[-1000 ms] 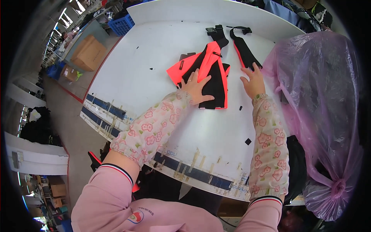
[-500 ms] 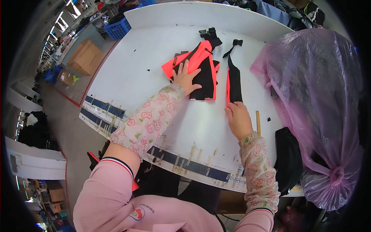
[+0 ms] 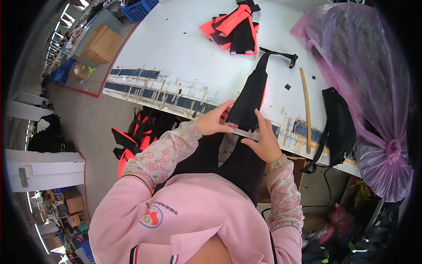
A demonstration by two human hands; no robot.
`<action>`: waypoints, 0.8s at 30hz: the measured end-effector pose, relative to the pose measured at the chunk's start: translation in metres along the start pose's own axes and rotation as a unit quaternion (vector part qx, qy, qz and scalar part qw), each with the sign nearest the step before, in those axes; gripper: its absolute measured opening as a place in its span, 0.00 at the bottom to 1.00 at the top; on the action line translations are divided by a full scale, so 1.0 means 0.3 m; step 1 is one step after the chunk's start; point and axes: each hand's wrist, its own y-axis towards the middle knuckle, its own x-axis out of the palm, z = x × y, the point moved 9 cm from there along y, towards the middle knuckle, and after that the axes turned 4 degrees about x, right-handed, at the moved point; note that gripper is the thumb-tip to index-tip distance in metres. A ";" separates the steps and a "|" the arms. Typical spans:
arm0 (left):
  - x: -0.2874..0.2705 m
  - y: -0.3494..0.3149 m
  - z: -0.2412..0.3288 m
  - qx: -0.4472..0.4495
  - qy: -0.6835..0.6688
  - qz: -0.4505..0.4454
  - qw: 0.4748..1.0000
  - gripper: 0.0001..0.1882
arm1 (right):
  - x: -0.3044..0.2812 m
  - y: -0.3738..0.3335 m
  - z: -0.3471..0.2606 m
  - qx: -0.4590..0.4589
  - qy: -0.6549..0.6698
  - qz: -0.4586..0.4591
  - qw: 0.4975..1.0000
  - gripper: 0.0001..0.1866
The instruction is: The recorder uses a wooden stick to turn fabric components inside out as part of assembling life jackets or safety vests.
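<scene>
A black fabric strap panel (image 3: 247, 97) with a neon orange edge lies over the table's front edge, its wide end toward me. It narrows to a webbing strap with a black plastic buckle (image 3: 293, 60). My left hand (image 3: 215, 119) holds the left corner of the wide end between thumb and fingers. On the right corner, my right hand (image 3: 265, 140) has its fingers on top and its thumb below. A small pale strip shows at the end between the hands. Farther back lies a stack of neon orange and black fabric pieces (image 3: 233, 27), apart from both hands.
On the table (image 3: 176, 53) are a wooden ruler (image 3: 306, 110) and a black pouch (image 3: 340, 123) at the right. Beyond the pouch bulges a tied pink plastic bag (image 3: 365, 57). More orange and black pieces (image 3: 143, 132) hang below the table's front edge, left of my legs.
My left hand has left the orange and black stack and come to the strap panel. The panel has been drawn toward me to the table edge, and both hands now hold its wide end.
</scene>
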 end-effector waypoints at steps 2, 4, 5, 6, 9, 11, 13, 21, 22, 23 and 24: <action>0.036 -0.026 -0.008 0.028 -0.039 0.037 0.998 0.45 | 0.063 -0.016 0.035 0.044 0.057 0.004 0.997 0.36; 0.071 -0.051 -0.030 0.033 -0.070 0.061 0.995 0.45 | 0.090 -0.030 0.059 0.060 0.041 0.030 0.997 0.33; 0.074 -0.065 -0.046 0.030 -0.090 0.096 0.991 0.44 | 0.094 -0.037 0.071 0.071 0.037 0.052 0.995 0.30; 0.079 -0.079 -0.043 0.058 -0.127 0.135 0.981 0.37 | 0.088 -0.044 0.074 0.069 0.035 0.090 0.993 0.25; 0.098 -0.092 -0.122 -0.019 -0.159 0.175 0.972 0.30 | 0.080 -0.059 0.072 0.054 -0.023 0.152 0.987 0.24; 0.118 -0.106 -0.133 -0.002 -0.211 0.204 0.956 0.23 | 0.079 -0.058 0.082 0.067 -0.034 0.178 0.981 0.21; 0.126 -0.127 -0.185 -0.074 -0.221 0.235 0.943 0.19 | 0.076 -0.055 0.081 0.075 -0.039 0.194 0.977 0.17; 0.230 -0.177 -0.209 -0.180 -0.392 0.164 0.887 0.20 | 0.094 -0.068 0.044 0.161 -0.033 0.085 0.983 0.19; 0.245 -0.177 -0.207 -0.190 -0.390 0.153 0.888 0.19 | 0.106 -0.067 0.037 0.161 -0.015 0.059 0.985 0.19; 0.259 -0.174 -0.204 -0.194 -0.395 0.145 0.886 0.19 | 0.102 -0.072 0.040 0.177 -0.027 0.059 0.982 0.19; 0.265 -0.170 -0.197 -0.181 -0.403 0.149 0.885 0.19 | 0.107 -0.071 0.031 0.167 -0.015 0.052 0.985 0.19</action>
